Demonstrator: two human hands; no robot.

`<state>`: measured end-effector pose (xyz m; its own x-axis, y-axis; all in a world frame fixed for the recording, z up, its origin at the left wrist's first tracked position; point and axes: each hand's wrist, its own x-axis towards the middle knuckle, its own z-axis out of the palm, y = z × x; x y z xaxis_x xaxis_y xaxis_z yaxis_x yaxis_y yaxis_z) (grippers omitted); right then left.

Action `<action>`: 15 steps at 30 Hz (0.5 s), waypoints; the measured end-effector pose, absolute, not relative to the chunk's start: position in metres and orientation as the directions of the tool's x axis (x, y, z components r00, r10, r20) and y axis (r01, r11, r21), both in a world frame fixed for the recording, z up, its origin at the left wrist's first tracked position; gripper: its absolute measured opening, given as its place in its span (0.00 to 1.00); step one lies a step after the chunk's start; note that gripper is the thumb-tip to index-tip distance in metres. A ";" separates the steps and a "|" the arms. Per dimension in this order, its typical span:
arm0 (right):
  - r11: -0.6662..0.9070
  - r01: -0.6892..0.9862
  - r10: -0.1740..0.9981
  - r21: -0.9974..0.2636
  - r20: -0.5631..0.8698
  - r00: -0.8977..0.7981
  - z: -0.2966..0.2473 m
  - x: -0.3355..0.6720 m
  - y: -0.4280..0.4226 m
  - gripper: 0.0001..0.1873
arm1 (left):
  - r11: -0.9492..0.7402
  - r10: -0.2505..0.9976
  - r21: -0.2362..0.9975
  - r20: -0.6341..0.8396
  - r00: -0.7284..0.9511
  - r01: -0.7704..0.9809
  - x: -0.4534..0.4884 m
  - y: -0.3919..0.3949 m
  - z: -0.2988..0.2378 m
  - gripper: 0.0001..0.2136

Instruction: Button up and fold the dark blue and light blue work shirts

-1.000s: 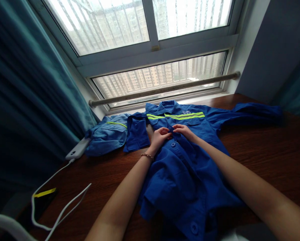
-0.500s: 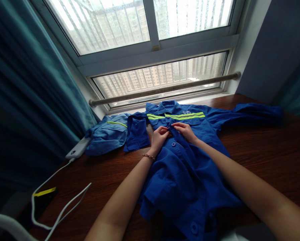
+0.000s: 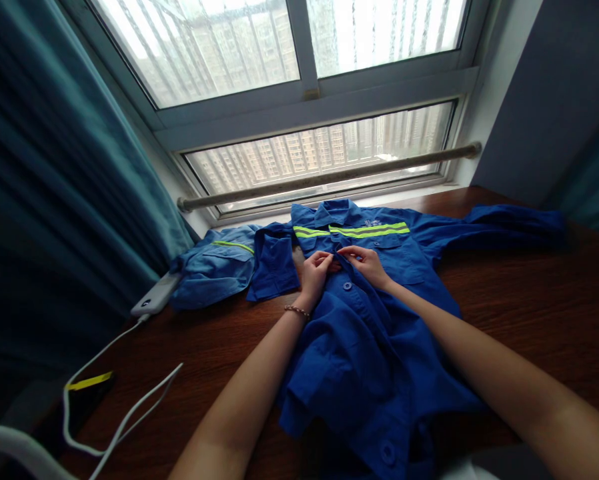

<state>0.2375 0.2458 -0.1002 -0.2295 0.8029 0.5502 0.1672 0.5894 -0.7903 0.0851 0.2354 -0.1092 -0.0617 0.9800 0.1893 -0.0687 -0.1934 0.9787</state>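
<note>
A blue work jacket [image 3: 374, 340] with yellow-green reflective stripes lies front side up, its collar toward the window and its lower end rumpled near me. My left hand [image 3: 317, 272] pinches the front edge of the jacket just below the chest stripe. Right beside it, my right hand [image 3: 367, 265] grips the same front strip with thumb and forefinger. Whatever lies between the fingertips is too small to make out. Below the hands a blue button [image 3: 347, 286] shows on the strip, and another large button [image 3: 387, 453] sits near the hem.
On the left of the wooden table [image 3: 529, 313] lie a lighter blue folded garment [image 3: 224, 270] and a white power bank [image 3: 157, 297] with a white cable [image 3: 107, 353]. A dark object with a yellow strip [image 3: 90, 382] is nearby. Behind are a curtain [image 3: 89, 153] and a metal rail [image 3: 329, 179].
My right hand has shifted slightly left and down, closer to my left hand. Both still pinch the jacket's front, and the jacket lies almost the same.
</note>
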 end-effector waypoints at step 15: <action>0.537 0.297 0.843 -0.789 0.496 -0.207 -0.109 0.231 0.248 0.13 | -0.097 0.995 0.993 0.096 -0.029 -0.061 0.087 0.243 -0.117 0.10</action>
<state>0.2306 0.2482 -0.1086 -0.2073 0.8434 0.4958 0.2973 0.5371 -0.7894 0.0867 0.2435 -0.1173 -0.0292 0.9950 0.0956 -0.0611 -0.0972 0.9934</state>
